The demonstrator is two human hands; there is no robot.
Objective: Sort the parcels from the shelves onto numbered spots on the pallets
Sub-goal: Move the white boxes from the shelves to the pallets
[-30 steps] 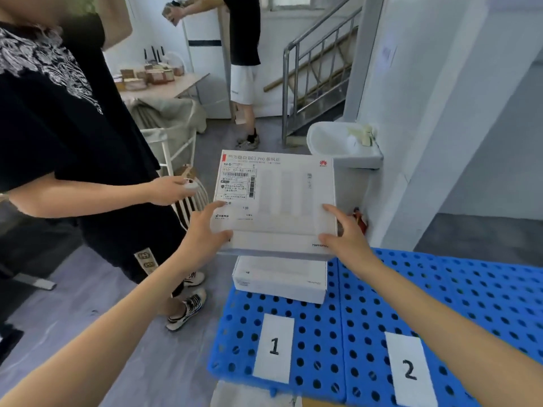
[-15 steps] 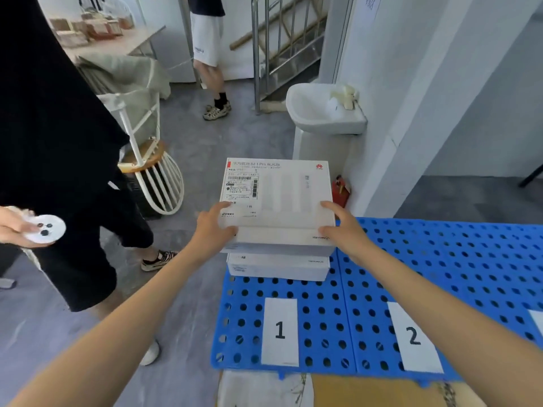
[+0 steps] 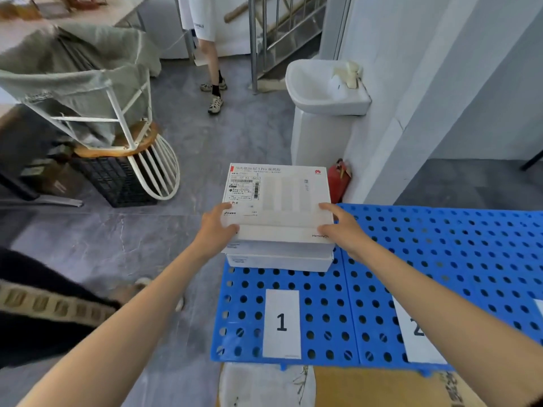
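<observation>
My left hand point(image 3: 216, 230) and right hand point(image 3: 342, 227) grip the white parcel point(image 3: 279, 201) mid-frame. I set it on the lower parcel point(image 3: 279, 261) above label 1 point(image 3: 281, 323). Next I should let go.

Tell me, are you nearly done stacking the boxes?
Done: the lower box lies on the blue pallet, behind the 1 label. In hand: the left hand and right hand grip the top box by its sides, on or just above the first. Left: the part by the 2 label shows no parcel. How many more wait elsewhere I cannot tell.
</observation>
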